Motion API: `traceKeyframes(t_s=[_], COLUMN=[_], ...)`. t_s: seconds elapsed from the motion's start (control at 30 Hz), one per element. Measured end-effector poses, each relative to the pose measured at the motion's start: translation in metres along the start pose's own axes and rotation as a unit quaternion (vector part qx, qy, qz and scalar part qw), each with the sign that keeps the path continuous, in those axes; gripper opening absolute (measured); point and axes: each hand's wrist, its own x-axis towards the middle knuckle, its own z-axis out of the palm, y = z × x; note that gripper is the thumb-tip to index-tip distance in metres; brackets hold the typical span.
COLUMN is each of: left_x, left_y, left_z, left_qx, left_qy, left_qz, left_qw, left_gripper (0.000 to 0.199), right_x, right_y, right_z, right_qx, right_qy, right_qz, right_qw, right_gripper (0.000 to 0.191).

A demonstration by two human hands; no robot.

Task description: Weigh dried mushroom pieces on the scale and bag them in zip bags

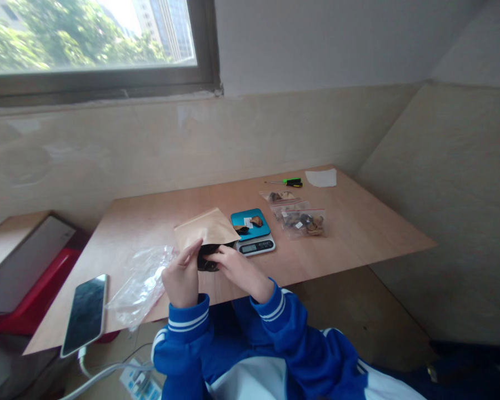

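Note:
My left hand [183,276] and my right hand [237,269] hold a kraft paper pouch [204,229] up by its lower edge, just above the wooden table [350,233]. A dark, lumpy mass [206,259] shows at the pouch's mouth between my hands, partly hidden by my fingers. To the right stands a digital kitchen scale [252,245] with a blue top, carrying a brown piece [256,221] and a dark piece [241,229]. Its near corner sits close to my right hand.
Two zip bags of brown pieces [302,221] lie beyond the scale, with a green-handled screwdriver [284,181] and white paper [321,178] behind them. A crumpled clear plastic bag [139,286] and a charging phone [84,315] lie left. The wall backs the table.

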Motion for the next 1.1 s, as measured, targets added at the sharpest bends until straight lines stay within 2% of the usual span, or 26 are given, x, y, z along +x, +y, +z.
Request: traceKeyframes(t_s=[0.1, 0.2, 0.27, 0.33, 0.4, 0.47, 0.6, 0.83, 1.1], left_x=[0.002, 0.003, 0.004, 0.005, 0.005, 0.006, 0.005, 0.005, 0.006], left_y=[0.000, 0.000, -0.001, -0.003, -0.005, -0.006, -0.007, -0.009, -0.012], left_z=[-0.001, -0.004, -0.007, -0.011, -0.013, -0.014, -0.013, -0.016, -0.018], left_qx=[0.006, 0.001, 0.000, 0.005, 0.015, 0.021, 0.009, -0.004, -0.004], left_qy=[0.007, 0.014, 0.019, 0.023, 0.022, 0.017, 0.006, -0.001, -0.012], left_qz=[-0.006, -0.028, -0.035, -0.037, -0.043, -0.048, -0.041, -0.026, -0.022], left_qw=[1.000, 1.000, 0.999, 0.999, 0.999, 0.998, 0.999, 1.000, 1.000], left_gripper=[0.022, 0.022, 0.022, 0.022, 0.022, 0.022, 0.021, 0.020, 0.023], right_x=[0.001, -0.003, -0.007, -0.012, -0.013, -0.009, 0.014, 0.055, 0.057], right_y=[-0.002, 0.005, 0.018, 0.037, 0.059, 0.080, 0.109, 0.116, 0.117], right_z=[-0.021, -0.043, -0.056, -0.067, -0.075, -0.078, -0.072, -0.050, -0.046], right_qx=[0.072, 0.167, 0.232, 0.255, 0.191, 0.083, -0.046, -0.184, -0.250], right_qy=[-0.063, -0.070, -0.070, -0.041, 0.020, 0.073, 0.101, 0.040, -0.056], right_qz=[-0.005, 0.026, 0.063, 0.117, 0.177, 0.221, 0.273, 0.322, 0.334], right_qw=[0.995, 0.983, 0.968, 0.959, 0.965, 0.969, 0.956, 0.928, 0.907], right_gripper=[0.042, 0.035, 0.032, 0.036, 0.040, 0.037, 0.026, 0.017, 0.033])
